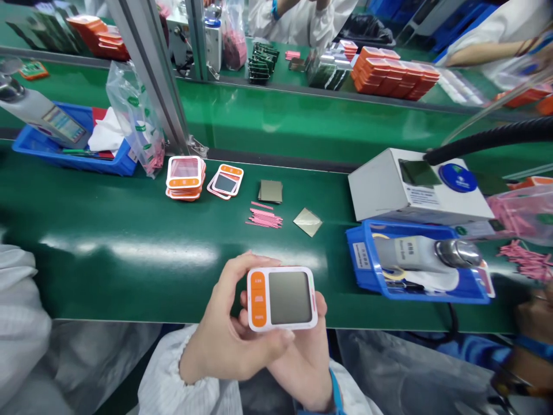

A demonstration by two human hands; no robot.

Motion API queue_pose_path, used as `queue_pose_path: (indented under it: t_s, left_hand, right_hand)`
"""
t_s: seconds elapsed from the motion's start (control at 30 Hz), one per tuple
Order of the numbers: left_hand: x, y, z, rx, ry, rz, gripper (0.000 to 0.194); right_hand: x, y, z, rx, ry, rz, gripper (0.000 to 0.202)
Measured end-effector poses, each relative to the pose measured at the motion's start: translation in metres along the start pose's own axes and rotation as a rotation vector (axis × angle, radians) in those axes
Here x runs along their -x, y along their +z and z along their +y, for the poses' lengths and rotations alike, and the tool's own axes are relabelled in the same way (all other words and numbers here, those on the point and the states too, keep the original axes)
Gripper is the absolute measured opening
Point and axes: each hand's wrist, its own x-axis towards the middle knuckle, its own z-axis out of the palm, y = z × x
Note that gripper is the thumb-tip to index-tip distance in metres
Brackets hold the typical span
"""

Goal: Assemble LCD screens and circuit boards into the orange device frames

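A white device (291,298) with a grey screen and an orange button strip is held up near the table's front edge. My left hand (237,323) grips it, fingers along the top and thumb at the bottom edge. Behind and below the device, my right hand (305,357) supports it, with fingertips showing at both sides. Beyond the hands lie thin pink strips (265,218), a stack of square grey sheets (270,191) and one separate square sheet (307,222). Farther left are a loose orange-and-white frame (234,170) and a stack of similar frames (185,183).
On the right stand a blue tray (427,294) holding a bottle, and a white box (380,184). Another blue tray (78,160) and a plastic bag (140,127) are at the back left. A co-worker's hand (536,317) is at the right edge.
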Motion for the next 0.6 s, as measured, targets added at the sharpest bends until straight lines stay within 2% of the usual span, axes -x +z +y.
queue_pose_path:
  t_s: [0.07, 0.17, 0.23, 0.37, 0.6]
  left_hand:
    - [-0.001, -0.001, 0.002, 0.023, 0.009, 0.019, 0.063]
    - [-0.001, -0.001, 0.006, 0.037, -0.029, 0.081, 0.039]
    - [-0.001, -0.001, 0.009, 0.02, -0.03, 0.08, 0.03]
    - [0.002, -0.003, 0.016, 0.008, 0.012, -0.011, 0.032]
    - [0.006, -0.002, 0.023, 0.031, 0.04, -0.062, 0.034]
  right_hand:
    - [0.002, -0.002, 0.0, -0.033, 0.011, -0.014, 0.041]
    - [0.004, -0.003, -0.001, -0.119, -0.007, -0.033, 0.036]
    - [0.007, -0.001, -0.001, -0.135, -0.019, -0.03, 0.036]
    - [0.012, 0.003, -0.001, -0.129, -0.013, -0.038, 0.037]
    - [0.017, 0.005, -0.002, -0.223, 0.015, -0.193, 0.037]
